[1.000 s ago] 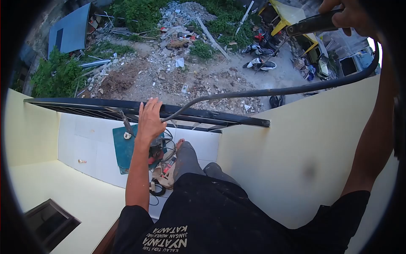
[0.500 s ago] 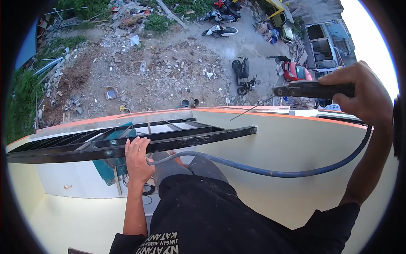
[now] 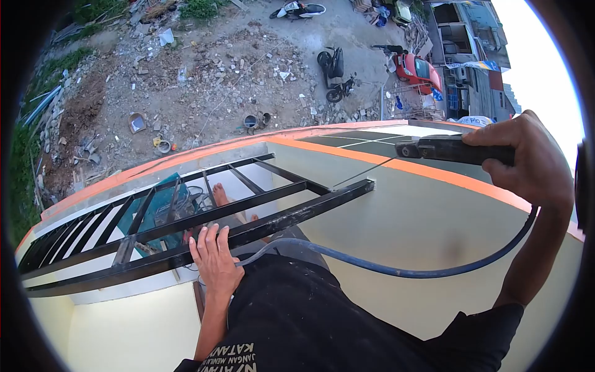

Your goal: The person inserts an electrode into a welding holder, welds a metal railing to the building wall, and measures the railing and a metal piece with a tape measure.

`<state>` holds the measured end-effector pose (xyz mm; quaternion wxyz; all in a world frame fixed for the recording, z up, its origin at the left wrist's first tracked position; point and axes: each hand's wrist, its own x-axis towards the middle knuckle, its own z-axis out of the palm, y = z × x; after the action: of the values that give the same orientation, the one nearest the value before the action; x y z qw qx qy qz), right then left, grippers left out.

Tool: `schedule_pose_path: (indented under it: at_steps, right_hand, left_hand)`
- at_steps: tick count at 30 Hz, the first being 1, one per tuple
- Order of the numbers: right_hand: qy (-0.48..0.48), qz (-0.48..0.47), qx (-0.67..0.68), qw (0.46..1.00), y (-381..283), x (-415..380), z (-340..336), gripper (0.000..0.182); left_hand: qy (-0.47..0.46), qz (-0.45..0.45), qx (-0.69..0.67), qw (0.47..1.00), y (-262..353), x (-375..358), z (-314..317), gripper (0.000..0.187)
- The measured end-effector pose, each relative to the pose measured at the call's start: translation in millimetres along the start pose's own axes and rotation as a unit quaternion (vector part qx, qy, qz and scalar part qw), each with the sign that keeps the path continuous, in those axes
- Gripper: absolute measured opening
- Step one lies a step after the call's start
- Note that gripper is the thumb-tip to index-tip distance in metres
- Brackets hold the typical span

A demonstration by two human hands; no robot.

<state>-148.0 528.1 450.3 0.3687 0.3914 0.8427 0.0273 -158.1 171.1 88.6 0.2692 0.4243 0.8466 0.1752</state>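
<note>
A black metal railing frame (image 3: pixel 304 214) with several crossbars spans the left and middle of the head view. Over its near bar curl the fingers of my left hand (image 3: pixel 215 260), closed on it. A blue-grey welding cable (image 3: pixel 403 271) passes at the left palm and loops round to my right forearm. My right hand (image 3: pixel 533 164) grips a black welding electrode holder (image 3: pixel 458 150). From its jaw a thin electrode rod (image 3: pixel 365 172) slants down, its tip close to the frame's right-hand corner.
An orange-edged ledge (image 3: pixel 297 133) curves beyond the frame. Far below lie rubble, motorbikes (image 3: pixel 334 71) and a red car (image 3: pixel 418 69). A bare foot (image 3: pixel 220 194) shows through the bars, beside a teal sheet (image 3: pixel 133 214). A pale wall (image 3: pixel 421 217) stands right.
The view has tilted, and the frame now shows more of its crossbars. The electrode tip has come closer to the frame's corner. Both hands keep their holds.
</note>
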Motion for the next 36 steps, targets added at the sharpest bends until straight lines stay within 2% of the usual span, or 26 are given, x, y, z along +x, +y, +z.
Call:
schedule_pose_path:
  at_steps: [7, 9, 12, 15, 16, 18, 22, 24, 27, 36]
  right_hand:
    - [-0.062, 0.021, -0.015, 0.998, -9, 22, -4, 0.042]
    - [-0.046, -0.027, -0.026, 0.998, -4, 24, -1, 0.042]
    - [-0.068, 0.008, -0.007, 0.998, -11, 32, -5, 0.041]
    - [-0.089, -0.024, -0.040, 0.995, -7, 39, 0, 0.040]
    - [-0.089, -0.025, -0.041, 0.995, -10, 39, -2, 0.040]
    - [-0.071, 0.037, -0.023, 0.997, -19, 38, -6, 0.039]
    - [-0.047, 0.017, -0.018, 0.999, -7, 35, -4, 0.040]
    - [-0.034, 0.050, -0.024, 0.998, -10, 31, -6, 0.042]
    - [-0.063, 0.055, -0.010, 0.996, -8, 31, -8, 0.044]
    - [-0.060, 0.019, -0.031, 0.998, 0, 32, -3, 0.043]
  left_hand:
    - [-0.019, 0.000, -0.013, 1.000, -1, 0, -3, 0.082]
    - [-0.014, 0.003, -0.021, 1.000, -1, 0, -4, 0.083]
    - [-0.021, 0.000, -0.027, 0.999, -2, 0, -5, 0.084]
    - [-0.016, 0.004, -0.030, 0.999, -3, 0, -4, 0.083]
    - [-0.016, 0.003, -0.031, 0.999, -3, 0, -4, 0.083]
    - [-0.021, 0.000, -0.032, 0.999, -3, 0, -4, 0.084]
    - [-0.026, -0.003, -0.036, 0.999, -4, -1, -4, 0.083]
    - [-0.034, -0.004, -0.035, 0.999, -4, 0, -5, 0.081]
    - [-0.050, -0.004, -0.037, 0.998, -5, -1, -4, 0.085]
    - [-0.050, -0.006, -0.045, 0.998, -2, 1, -7, 0.083]
